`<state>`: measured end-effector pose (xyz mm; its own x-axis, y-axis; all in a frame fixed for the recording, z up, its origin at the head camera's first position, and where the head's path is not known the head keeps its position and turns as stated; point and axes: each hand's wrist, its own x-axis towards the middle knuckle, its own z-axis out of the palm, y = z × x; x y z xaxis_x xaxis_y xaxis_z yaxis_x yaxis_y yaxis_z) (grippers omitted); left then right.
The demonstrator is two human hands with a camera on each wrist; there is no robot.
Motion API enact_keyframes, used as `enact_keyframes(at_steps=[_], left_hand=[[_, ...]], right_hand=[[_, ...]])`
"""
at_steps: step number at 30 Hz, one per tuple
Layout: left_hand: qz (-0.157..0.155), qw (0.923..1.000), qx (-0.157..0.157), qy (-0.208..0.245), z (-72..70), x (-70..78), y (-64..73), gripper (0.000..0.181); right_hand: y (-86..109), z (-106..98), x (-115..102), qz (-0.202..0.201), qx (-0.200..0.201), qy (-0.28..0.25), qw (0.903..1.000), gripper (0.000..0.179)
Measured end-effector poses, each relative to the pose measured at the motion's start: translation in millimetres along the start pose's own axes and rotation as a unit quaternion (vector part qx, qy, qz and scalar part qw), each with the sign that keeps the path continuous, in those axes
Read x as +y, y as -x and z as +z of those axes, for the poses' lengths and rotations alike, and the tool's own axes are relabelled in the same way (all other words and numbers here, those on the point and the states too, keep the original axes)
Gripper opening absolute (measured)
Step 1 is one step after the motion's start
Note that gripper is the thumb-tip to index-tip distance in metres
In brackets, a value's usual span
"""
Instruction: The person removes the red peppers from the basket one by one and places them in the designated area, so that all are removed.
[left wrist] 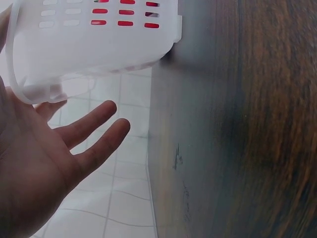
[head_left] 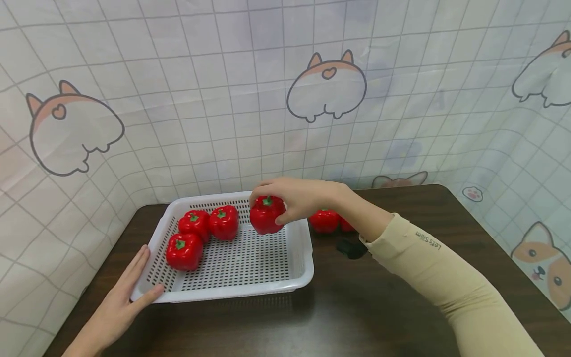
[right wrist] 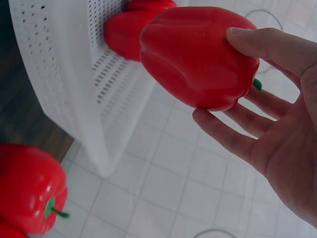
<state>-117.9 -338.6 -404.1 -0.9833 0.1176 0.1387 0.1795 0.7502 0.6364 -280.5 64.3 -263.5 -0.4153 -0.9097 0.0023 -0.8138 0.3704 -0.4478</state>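
A red bell pepper (head_left: 264, 218) with a green stem is pinched between thumb and fingers of my right hand (head_left: 303, 194), above the right back part of a white perforated plastic basket (head_left: 232, 291). The right wrist view shows this pepper on its side, the basket wall beyond it. My left hand (head_left: 113, 305) touches the basket's front left corner, its thumb at the rim and its fingers along the left side. In the left wrist view, those fingers (left wrist: 96, 144) extend straight below the rim. Inside the basket, toward the left, sit three red bell peppers (head_left: 184, 252).
Right of the basket are more red bell peppers (head_left: 324, 221), partly hidden by my right forearm. A small black object (head_left: 351, 249) lies near them on the dark wooden table (head_left: 401, 302). Behind stands a white grid-patterned cloth (head_left: 250, 99) with cartoon dogs.
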Motion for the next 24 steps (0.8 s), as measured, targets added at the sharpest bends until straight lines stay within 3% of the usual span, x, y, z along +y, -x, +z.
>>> enact_keyframes(at_steps=[13,19,24], left_hand=[[0.000,1.0000,0.002,-0.006,-0.4,-0.3,0.8,0.089],[-0.002,1.0000,0.000,-0.004,-0.6,0.3,1.5,0.089],[-0.003,1.0000,0.001,-0.001,-0.7,2.3,1.4,0.089]], right_hand=[[54.5,-8.5,16.8,-0.018,0.068,-0.028,0.9971,0.060],[81.0,-11.9,25.7,0.002,0.082,-0.019,0.9964,0.056],[102.1,-15.6,34.1,0.026,0.086,-0.050,0.9947,0.052]])
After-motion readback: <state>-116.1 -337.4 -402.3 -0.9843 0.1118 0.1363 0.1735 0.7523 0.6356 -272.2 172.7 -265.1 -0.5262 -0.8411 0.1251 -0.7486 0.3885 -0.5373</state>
